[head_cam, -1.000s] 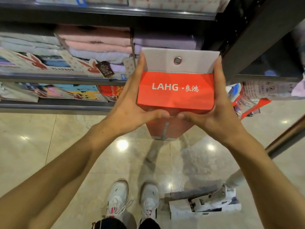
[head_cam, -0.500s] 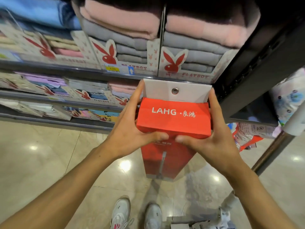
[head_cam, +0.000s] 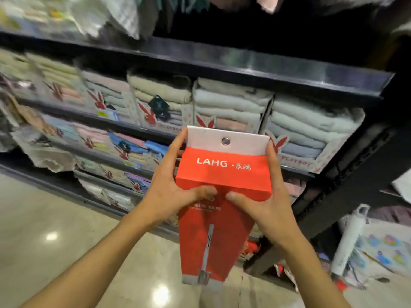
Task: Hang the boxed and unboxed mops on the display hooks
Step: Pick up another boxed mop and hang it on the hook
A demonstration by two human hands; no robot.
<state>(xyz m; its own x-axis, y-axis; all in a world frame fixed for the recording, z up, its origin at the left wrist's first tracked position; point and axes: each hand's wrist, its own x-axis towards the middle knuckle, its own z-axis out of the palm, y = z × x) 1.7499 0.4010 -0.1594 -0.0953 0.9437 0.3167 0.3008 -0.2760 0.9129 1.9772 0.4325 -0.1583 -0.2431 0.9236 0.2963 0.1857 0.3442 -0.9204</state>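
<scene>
I hold a tall red mop box (head_cam: pixel 222 174) upright in front of me, printed "LAHG" on its top face and with a mop picture down its front. A white hang tab (head_cam: pixel 226 141) with a metal eyelet stands up from its top. My left hand (head_cam: pixel 171 187) grips the box's left side, thumb across the front. My right hand (head_cam: pixel 266 205) grips the right side, thumb meeting the left one. No display hook shows in this view.
Dark shelves (head_cam: pixel 244 61) filled with folded towels (head_cam: pixel 226 103) in rabbit-logo trays stand right behind the box. A black upright post (head_cam: pixel 347 174) runs down at the right. A white handle (head_cam: pixel 349 238) leans by patterned packages at the lower right. Glossy beige floor (head_cam: pixel 44 230) lies below.
I have lifted the box upward while my head tilted up; higher shelves have come into view and my shoes have dropped out of sight. Both hands keep the same grip.
</scene>
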